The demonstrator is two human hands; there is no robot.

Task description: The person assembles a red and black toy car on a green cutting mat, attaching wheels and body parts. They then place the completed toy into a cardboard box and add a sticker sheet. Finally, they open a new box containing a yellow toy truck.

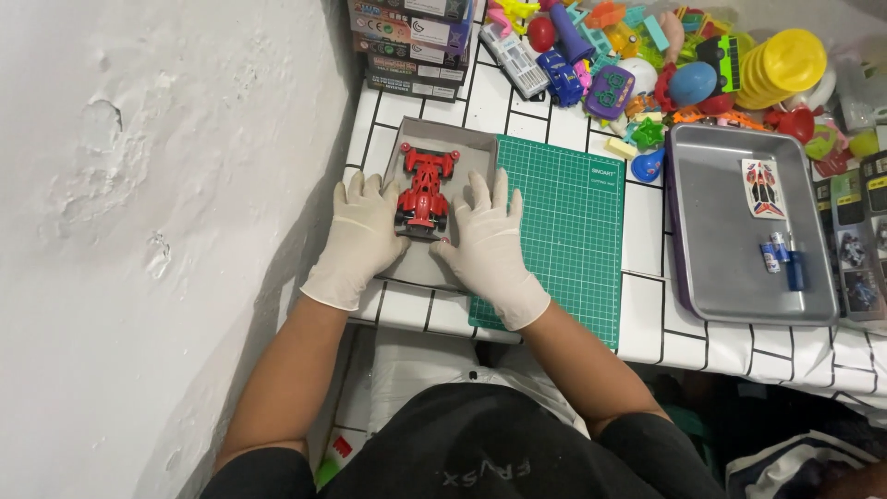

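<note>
Near the left edge of the white tiled worktop [647, 305], close against the rough white wall, a shallow grey cardboard tray [418, 268] sits with its right side overlapping the left edge of a green cutting mat [564, 231]. Inside it lies a red toy racing car [425, 192], nose pointing away toward the back of the worktop, roughly centred between the tray's side walls. Both hands wear pale gloves. The left hand [356, 242] lies flat on the tray's left side, fingers spread and extended, gripping nothing; its thumb comes close to the car's rear wheel, though I cannot tell whether it touches. The right hand [488, 248] mirrors it on the right, open and flat, partly over the tray and partly over the mat, thumb just beside the car's rear. Neither hand has closed on anything. To my eye the hands are steadying the tray around the car, and doing that well would mean even downward pressure from both palms so the light cardboard does not skid over the mat's edge, and thumbs kept off the wheels so the car does not roll. At the back edge stands a stack of boxes [411, 42] and a heap of colourful plastic toys [647, 65]; toward the right edge a metal baking tray [730, 277] holds a sticker sheet [763, 188] and small blue pieces.
</note>
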